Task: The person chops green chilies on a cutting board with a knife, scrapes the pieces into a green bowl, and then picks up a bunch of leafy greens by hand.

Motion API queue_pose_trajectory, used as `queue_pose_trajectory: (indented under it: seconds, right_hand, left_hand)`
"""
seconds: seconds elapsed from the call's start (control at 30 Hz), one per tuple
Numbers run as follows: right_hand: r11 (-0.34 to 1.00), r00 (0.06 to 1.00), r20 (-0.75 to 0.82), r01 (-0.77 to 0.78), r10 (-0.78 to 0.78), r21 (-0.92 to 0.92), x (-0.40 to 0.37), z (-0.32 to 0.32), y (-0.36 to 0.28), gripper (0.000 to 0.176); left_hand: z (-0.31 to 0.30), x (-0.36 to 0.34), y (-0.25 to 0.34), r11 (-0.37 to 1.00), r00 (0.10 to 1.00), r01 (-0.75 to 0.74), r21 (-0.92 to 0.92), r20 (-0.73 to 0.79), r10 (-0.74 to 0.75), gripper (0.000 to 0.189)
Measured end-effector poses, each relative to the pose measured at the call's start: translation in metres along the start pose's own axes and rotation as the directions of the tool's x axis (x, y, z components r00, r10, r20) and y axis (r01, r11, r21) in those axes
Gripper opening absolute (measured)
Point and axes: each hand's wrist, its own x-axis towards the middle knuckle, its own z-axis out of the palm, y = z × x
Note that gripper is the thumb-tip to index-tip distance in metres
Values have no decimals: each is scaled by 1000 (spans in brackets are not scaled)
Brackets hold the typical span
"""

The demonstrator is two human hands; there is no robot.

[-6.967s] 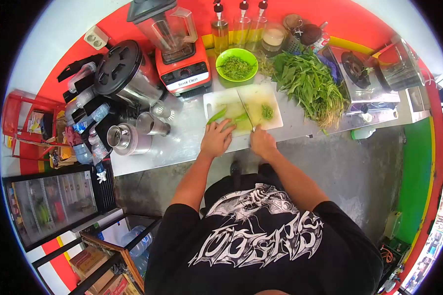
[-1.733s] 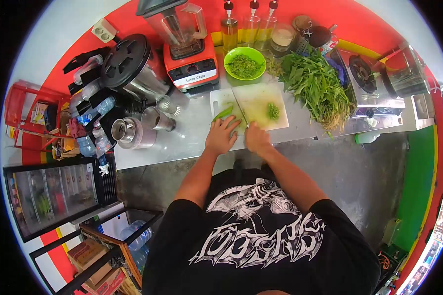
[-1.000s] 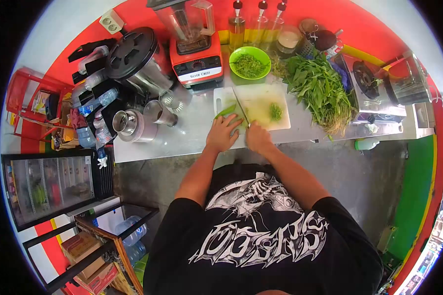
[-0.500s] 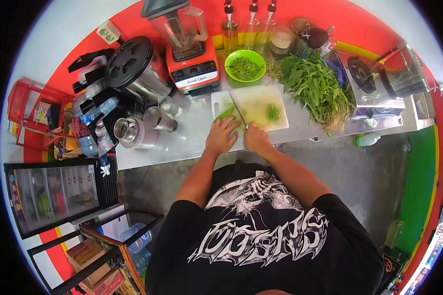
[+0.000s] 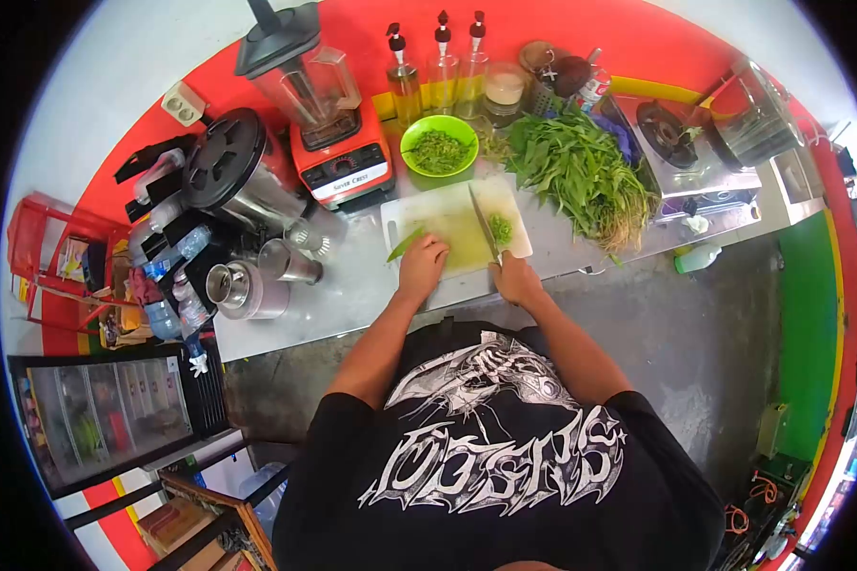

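Note:
A white cutting board [image 5: 405, 211], wet and green-tinted in its middle, lies near the counter's front edge. At its left side my left hand [image 5: 423, 266] has its fingers curled over a long green leaf [image 5: 405, 244], whose tip sticks out to the left. My right hand [image 5: 516, 280] is closed around the handle of a kitchen knife [image 5: 483, 221], with the blade pointing away from me over the board. Beside the blade, on its right, sits a small pile of chopped greens [image 5: 501, 228].
Behind the board stands a lime-green bowl [image 5: 439, 171] of chopped greens. A heap of leafy stalks [image 5: 581, 171] lies to the right, before a gas stove [image 5: 700, 171]. Left are a red blender [image 5: 343, 162], a metal cup [image 5: 290, 262] and a jug [image 5: 248, 290]. Pump bottles [image 5: 442, 81] line the wall.
The knife has moved right across the board, up to the chopped pile. My left fingers, spread before, are now curled in, and the leaf points further left. The whole view has shifted slightly.

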Motion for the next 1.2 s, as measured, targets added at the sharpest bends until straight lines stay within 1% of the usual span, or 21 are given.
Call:
queue_pose_trajectory:
  seconds: [0.03,0.07,0.1,0.17,0.2,0.27,0.3,0.37,0.43,0.47,0.53,0.57,0.6,0.67,0.73,0.83,0.93,0.97,1.0,1.07,1.2]
  right_hand:
    - [998,998,19,57,-57,6,2,-2,4,45]
    - [993,992,40,116,-117,15,2,-4,8,46]
    - [993,992,43,115,-116,15,1,-5,11,46]
    - [983,983,19,181,-181,0,1,-8,15,42]
    - [984,984,19,179,-179,11,0,-13,14,42]
    - [977,975,52,214,-214,17,-6,-20,13,40]
    - [978,977,51,208,-209,25,-8,-18,15,40]
    - [972,971,56,234,-232,-25,-7,-17,20,40]
    - [968,967,50,252,-251,-19,-6,-16,22,40]
    - [963,962,47,271,-270,-10,-8,-11,23,40]
    - [968,966,70,251,-249,-20,-10,-9,19,39]
    - [971,969,82,237,-233,-35,-10,-9,17,38]
    - [971,969,87,236,-232,-34,-12,-11,12,38]
    - [979,981,64,189,-184,-76,-16,-13,3,37]
    - [981,982,62,184,-181,-61,-19,-15,-5,37]
    - [980,981,12,194,-193,-53,-21,-16,-16,36]
    - [983,986,27,166,-164,-85,-21,-7,-24,37]
    - [986,991,65,127,-121,-106,-20,-4,-28,37]
    - [986,992,78,109,-100,-129,-19,3,-28,38]
    - [982,995,92,62,-46,-176,-17,15,-29,37]
    - [964,995,74,81,-64,-254,-5,25,-27,36]
  left_hand:
    - [6,5,2,998,999,-32,49,-3,32,7]
    - [11,8,5,999,1000,-30,46,-1,30,7]
    - [16,12,7,999,999,-35,42,30,34,8]
    - [21,20,11,999,995,-28,21,94,26,12]
    - [23,22,13,999,994,-30,27,104,27,12]
    - [25,23,15,1000,998,20,-9,64,-19,15]
    - [24,23,15,998,995,61,-28,80,-58,17]
    - [24,19,16,997,995,68,-28,78,-66,19]
    - [27,12,16,995,996,86,-42,29,-85,25]
    - [28,9,15,995,995,95,-43,36,-93,25]
    - [25,6,19,999,998,19,31,-67,-17,30]
    - [21,4,22,998,998,51,35,-29,-50,31]
    - [20,3,22,998,998,56,34,-27,-55,31]
    - [16,0,22,998,1000,-9,65,-8,9,31]
    - [16,-5,23,997,999,-27,76,-18,29,28]
    - [16,-12,27,987,995,-87,136,-34,92,24]
    - [17,-11,30,980,997,-64,188,-19,69,24]
    - [16,-9,29,977,998,-62,204,6,62,24]
    - [16,-9,29,978,997,-68,198,-6,71,24]
    - [14,-9,29,979,998,-56,198,24,52,22]
    - [20,-12,23,978,999,-46,202,35,40,18]
